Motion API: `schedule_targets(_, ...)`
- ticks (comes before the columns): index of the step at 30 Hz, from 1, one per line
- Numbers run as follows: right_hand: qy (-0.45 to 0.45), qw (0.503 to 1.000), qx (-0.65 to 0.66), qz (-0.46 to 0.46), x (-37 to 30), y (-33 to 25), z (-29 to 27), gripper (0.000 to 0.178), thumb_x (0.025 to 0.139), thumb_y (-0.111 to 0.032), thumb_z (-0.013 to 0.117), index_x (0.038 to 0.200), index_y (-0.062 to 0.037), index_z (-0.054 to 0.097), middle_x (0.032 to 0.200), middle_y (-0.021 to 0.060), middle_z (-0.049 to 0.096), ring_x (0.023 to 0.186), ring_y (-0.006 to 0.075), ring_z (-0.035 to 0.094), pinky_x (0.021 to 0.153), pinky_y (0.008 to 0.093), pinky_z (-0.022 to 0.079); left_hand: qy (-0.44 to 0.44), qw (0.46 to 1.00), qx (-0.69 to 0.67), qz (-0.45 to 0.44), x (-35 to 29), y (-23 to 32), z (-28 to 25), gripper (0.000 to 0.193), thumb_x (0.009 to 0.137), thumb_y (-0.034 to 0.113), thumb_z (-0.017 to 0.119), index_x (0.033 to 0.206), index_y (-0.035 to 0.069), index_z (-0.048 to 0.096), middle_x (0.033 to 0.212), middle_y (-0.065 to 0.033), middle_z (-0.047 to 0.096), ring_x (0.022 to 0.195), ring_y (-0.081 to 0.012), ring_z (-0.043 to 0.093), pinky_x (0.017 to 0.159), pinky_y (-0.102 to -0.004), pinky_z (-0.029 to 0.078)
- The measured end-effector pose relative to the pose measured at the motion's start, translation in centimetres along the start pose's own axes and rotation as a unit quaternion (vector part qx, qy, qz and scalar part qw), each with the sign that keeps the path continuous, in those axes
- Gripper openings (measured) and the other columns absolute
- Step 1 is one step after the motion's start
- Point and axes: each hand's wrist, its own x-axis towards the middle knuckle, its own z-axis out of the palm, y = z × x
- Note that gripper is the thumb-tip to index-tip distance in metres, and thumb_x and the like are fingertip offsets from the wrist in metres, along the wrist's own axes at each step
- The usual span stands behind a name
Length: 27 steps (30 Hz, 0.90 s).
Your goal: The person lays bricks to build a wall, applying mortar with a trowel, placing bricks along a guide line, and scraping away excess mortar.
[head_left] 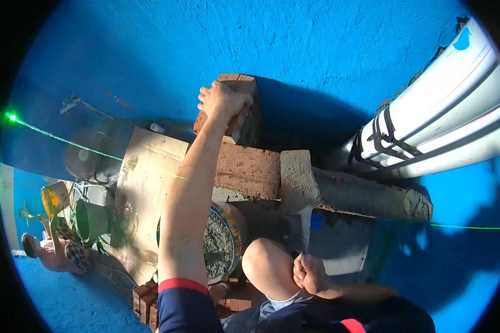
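Brick [244, 82] is what my left hand [222, 102] has, at the far left end of the low wall [247, 172]; I cannot tell whether another sits under it. Biggest of all is the blue wall [316, 50] behind, then the white pipes [444, 105], strapped in black, on the right. The low wall crosses in front of me, bare red toward the left, grey with what looks like mortar [372, 197] toward the right. The board [144, 177] comes next, off to the left, then the bucket [238, 233] of grey mix, partly behind my forearm [186, 205]; dropping that arm carelessly could knock its rim. The trowel [301, 177] is smaller, its blade coated grey over the low wall. If my wrist rolls, I reckon any loose mix could slide off toward my knee [261, 263]. My right hand [312, 273] is closed round the trowel's handle, just beside that knee. My left is palm down and only part closed, fingers hooked over one side of the brick, thumb toward the other. A weak pinch or gritty faces could let it slip, and uneven pressure might tip it.
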Motion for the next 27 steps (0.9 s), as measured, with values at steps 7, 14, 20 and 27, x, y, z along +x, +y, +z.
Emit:
schedule_targets(7, 0.003, 0.999, 0.030, 0.020, 0.2, 0.1, -0.5, 0.050, 0.098, -0.054, 0.046, 0.079, -0.0082, 0.046, 0.056, -0.0007, 0.039, 0.044, 0.0089, 0.037, 0.041, 0.0254, 0.034, -0.018, 0.999, -0.013, -0.027, -0.8, 0.1, 1.6, 0.102, 0.055, 0.045, 0.086, 0.135, 0.000, 0.041, 0.135, -0.0240, 0.038, 0.128, -0.0396, 0.037, 0.105, -0.0508, 0.036)
schedule_targets(14, 0.017, 0.996, 0.062, 0.061, 0.5, -0.1, -1.0, 0.051, 0.095, -0.058, 0.050, 0.079, -0.0090, 0.047, 0.056, -0.0004, 0.039, 0.044, 0.0093, 0.035, 0.041, 0.0259, 0.032, -0.012, 0.999, 0.033, 0.002, -0.1, -0.4, 2.2, 0.096, 0.059, 0.039, 0.085, 0.133, -0.001, 0.038, 0.130, -0.0234, 0.040, 0.126, -0.0389, 0.038, 0.105, -0.0508, 0.034)
schedule_targets(20, -0.005, 0.998, 0.047, 0.037, 1.4, -0.6, -0.8, 0.054, 0.095, -0.061, 0.047, 0.080, -0.0092, 0.046, 0.056, -0.0009, 0.038, 0.043, 0.0091, 0.035, 0.040, 0.0257, 0.033, 0.010, 1.000, 0.016, 0.012, -0.4, -0.8, 2.4, 0.096, 0.061, 0.045, 0.084, 0.132, -0.002, 0.040, 0.132, -0.0232, 0.041, 0.127, -0.0385, 0.038, 0.106, -0.0505, 0.033)
schedule_targets(27, 0.035, 0.999, -0.040, 0.006, 2.2, 0.0, 0.0, 0.058, 0.092, -0.066, 0.045, 0.075, -0.0101, 0.046, 0.053, 0.0002, 0.038, 0.039, 0.0119, 0.034, 0.038, 0.0279, 0.032, 0.049, 0.997, -0.030, 0.047, -2.0, -1.5, 1.3, 0.096, 0.064, 0.051, 0.083, 0.131, -0.003, 0.041, 0.133, -0.0230, 0.042, 0.128, -0.0381, 0.039, 0.108, -0.0501, 0.031)
